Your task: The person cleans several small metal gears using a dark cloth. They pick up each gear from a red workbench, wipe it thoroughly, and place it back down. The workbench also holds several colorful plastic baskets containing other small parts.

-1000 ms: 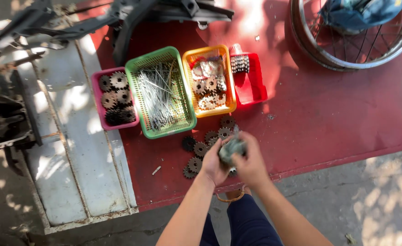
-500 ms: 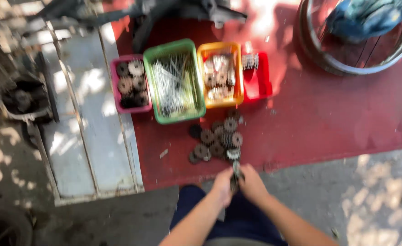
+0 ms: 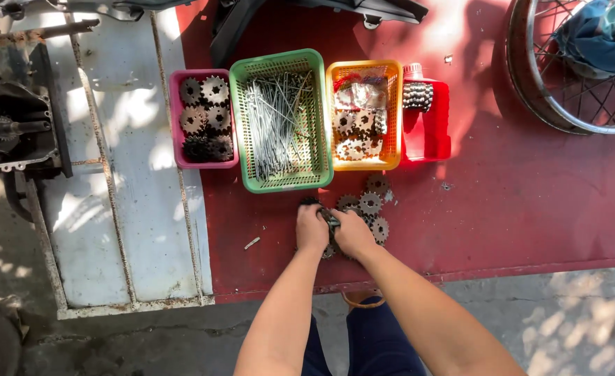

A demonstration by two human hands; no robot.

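My left hand (image 3: 311, 228) and my right hand (image 3: 352, 234) are pressed together over a pile of metal sprockets (image 3: 371, 205) on the red table (image 3: 516, 202). Both hands grip one dark sprocket (image 3: 330, 221) between them. Just beyond stand four baskets in a row: a pink basket (image 3: 176, 118) with dark sprockets, a green basket (image 3: 279, 177) full of thin metal spokes, an orange basket (image 3: 391, 111) with shiny sprockets and a plastic bag, and a red container (image 3: 429, 136) with a short piece of chain.
A spoked wheel rim (image 3: 530, 90) with blue cloth lies at the far right. A white metal panel (image 3: 112, 209) and an engine part (image 3: 8, 118) are to the left. A small bolt (image 3: 251, 243) lies near the table's front edge. Black bike parts (image 3: 238, 28) sit behind the baskets.
My hands, held off the table's front edge half a second ago, have moved forward onto the sprocket pile. The view has shifted with my head.
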